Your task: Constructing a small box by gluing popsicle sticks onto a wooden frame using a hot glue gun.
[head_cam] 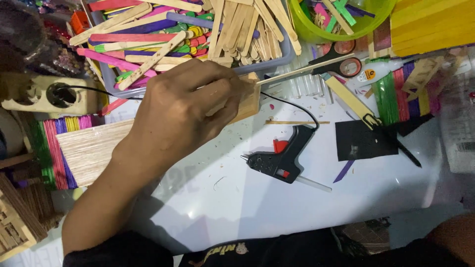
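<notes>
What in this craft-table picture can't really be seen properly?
- Wooden block: mostly covered by the left hand, head view.
- Right hand: not in view.
- Green bowl: cut off by the top edge.
- Glue gun cord end: hidden behind the hand.

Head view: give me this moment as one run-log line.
left hand: grips small wooden block with thin stick | right hand: not in view | glue gun: lying on white table

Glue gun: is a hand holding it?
No. The glue gun lies alone on the white table; the left hand grips a wooden piece.
</notes>
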